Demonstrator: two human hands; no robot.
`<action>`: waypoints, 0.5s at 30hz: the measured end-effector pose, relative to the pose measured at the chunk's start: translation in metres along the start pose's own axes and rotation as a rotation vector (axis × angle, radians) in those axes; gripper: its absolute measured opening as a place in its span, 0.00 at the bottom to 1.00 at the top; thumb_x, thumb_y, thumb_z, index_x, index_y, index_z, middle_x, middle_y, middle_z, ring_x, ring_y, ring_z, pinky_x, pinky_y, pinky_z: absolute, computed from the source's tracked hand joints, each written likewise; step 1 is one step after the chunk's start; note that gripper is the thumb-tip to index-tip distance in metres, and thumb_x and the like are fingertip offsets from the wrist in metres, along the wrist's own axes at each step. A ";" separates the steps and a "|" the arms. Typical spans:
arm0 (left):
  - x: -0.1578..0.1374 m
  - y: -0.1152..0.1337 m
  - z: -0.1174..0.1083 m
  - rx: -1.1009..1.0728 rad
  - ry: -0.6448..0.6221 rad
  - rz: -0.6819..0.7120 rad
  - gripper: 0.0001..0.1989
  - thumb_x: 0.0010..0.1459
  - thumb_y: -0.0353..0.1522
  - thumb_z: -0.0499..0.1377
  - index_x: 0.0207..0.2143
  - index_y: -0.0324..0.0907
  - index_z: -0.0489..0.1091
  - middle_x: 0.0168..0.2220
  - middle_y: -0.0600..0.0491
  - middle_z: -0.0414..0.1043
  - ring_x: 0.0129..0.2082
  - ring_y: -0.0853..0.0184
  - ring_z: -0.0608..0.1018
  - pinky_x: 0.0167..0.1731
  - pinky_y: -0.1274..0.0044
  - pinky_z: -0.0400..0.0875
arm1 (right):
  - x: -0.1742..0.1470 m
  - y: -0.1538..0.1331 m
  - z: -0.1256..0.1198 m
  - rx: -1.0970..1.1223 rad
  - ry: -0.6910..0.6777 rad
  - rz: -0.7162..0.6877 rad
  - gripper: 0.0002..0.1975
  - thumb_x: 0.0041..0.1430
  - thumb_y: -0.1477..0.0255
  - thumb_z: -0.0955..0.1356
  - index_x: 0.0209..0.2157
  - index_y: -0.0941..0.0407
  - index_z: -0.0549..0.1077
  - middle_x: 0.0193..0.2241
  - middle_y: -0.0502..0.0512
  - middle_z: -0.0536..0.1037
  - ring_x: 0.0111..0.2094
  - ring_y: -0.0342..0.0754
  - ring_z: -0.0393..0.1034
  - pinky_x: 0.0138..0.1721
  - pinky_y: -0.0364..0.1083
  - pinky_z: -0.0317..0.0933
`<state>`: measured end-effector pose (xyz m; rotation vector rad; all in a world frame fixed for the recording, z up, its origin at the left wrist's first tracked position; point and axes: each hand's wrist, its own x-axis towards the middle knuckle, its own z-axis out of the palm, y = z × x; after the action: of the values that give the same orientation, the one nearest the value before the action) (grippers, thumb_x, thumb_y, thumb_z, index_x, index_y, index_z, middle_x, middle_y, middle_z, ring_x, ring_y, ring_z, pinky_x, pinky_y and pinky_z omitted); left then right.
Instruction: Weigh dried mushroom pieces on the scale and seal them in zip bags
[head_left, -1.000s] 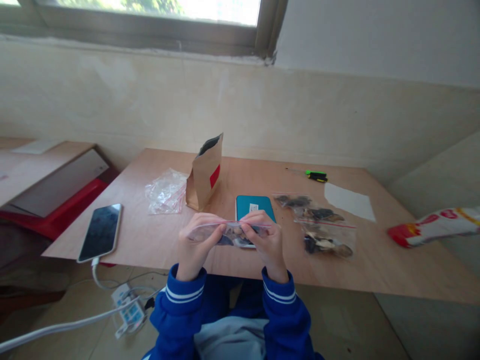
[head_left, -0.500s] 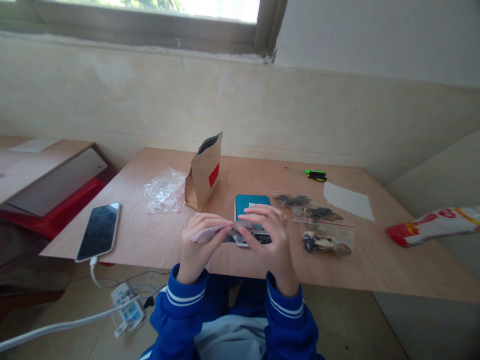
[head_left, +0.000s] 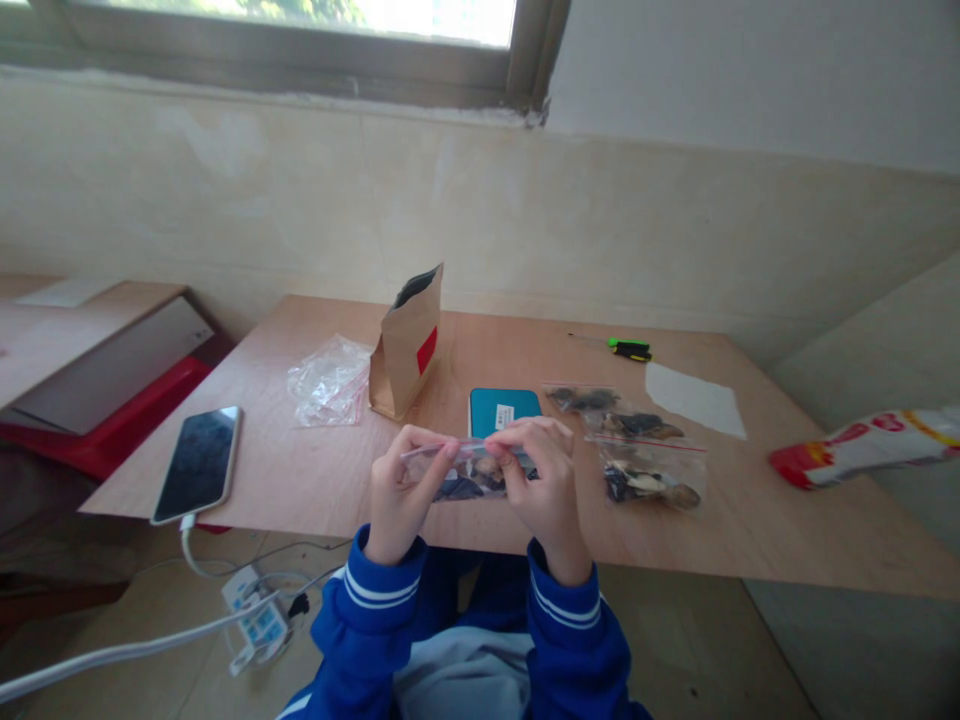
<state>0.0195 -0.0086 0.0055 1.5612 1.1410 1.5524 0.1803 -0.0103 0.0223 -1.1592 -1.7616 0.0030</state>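
Both hands hold a small clear zip bag (head_left: 469, 476) with dark and light bits inside, just above the near edge of the wooden table (head_left: 525, 520). My left hand (head_left: 401, 490) pinches the bag's top strip at its left end. My right hand (head_left: 541, 478) pinches the same strip at its right end. Behind the bag lies a teal flat box (head_left: 504, 408) with a white label.
Three filled zip bags (head_left: 637, 445) lie right of my hands. A brown paper pouch (head_left: 409, 345) stands open behind, beside a heap of empty clear bags (head_left: 330, 380). A phone (head_left: 199, 462) lies at left, a green screwdriver (head_left: 630, 349) and white paper (head_left: 694, 398) at the back right.
The bag was stretched wide between both hands, then my right hand loosened and opened over it. Now both hands pinch its top strip again, closer together.
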 end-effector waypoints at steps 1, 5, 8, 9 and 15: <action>0.000 -0.001 0.001 0.021 0.001 -0.005 0.06 0.58 0.36 0.61 0.31 0.43 0.72 0.27 0.55 0.77 0.25 0.70 0.79 0.24 0.80 0.71 | 0.000 -0.001 -0.001 -0.008 -0.053 0.022 0.04 0.62 0.74 0.66 0.34 0.53 0.72 0.33 0.50 0.79 0.41 0.49 0.71 0.48 0.51 0.54; 0.000 -0.006 0.003 0.134 -0.047 0.052 0.06 0.57 0.36 0.62 0.32 0.43 0.73 0.30 0.54 0.78 0.29 0.68 0.79 0.30 0.77 0.73 | 0.000 -0.004 -0.002 0.025 -0.166 0.044 0.07 0.61 0.74 0.67 0.41 0.51 0.73 0.42 0.50 0.80 0.50 0.52 0.69 0.54 0.53 0.50; 0.000 -0.006 0.003 0.179 -0.053 0.097 0.05 0.57 0.36 0.62 0.32 0.44 0.74 0.30 0.53 0.78 0.31 0.67 0.79 0.34 0.75 0.73 | -0.003 0.000 0.001 0.090 -0.126 0.006 0.07 0.63 0.75 0.65 0.34 0.52 0.74 0.33 0.49 0.82 0.40 0.49 0.74 0.48 0.51 0.56; 0.001 -0.006 0.002 0.188 -0.062 0.103 0.05 0.58 0.36 0.62 0.32 0.44 0.74 0.30 0.53 0.79 0.31 0.66 0.79 0.35 0.75 0.73 | -0.005 0.002 0.002 0.104 -0.111 0.004 0.09 0.63 0.76 0.64 0.32 0.52 0.75 0.30 0.48 0.82 0.35 0.47 0.75 0.46 0.50 0.58; 0.005 -0.001 -0.005 0.153 -0.254 0.180 0.09 0.62 0.34 0.57 0.38 0.46 0.77 0.33 0.52 0.80 0.34 0.66 0.80 0.37 0.74 0.72 | -0.008 0.008 0.001 0.091 -0.057 0.021 0.13 0.63 0.79 0.63 0.30 0.51 0.76 0.27 0.46 0.82 0.27 0.45 0.74 0.42 0.50 0.60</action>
<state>0.0140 -0.0043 0.0069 1.9473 1.0186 1.3533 0.1854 -0.0107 0.0120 -1.1215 -1.7810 0.1286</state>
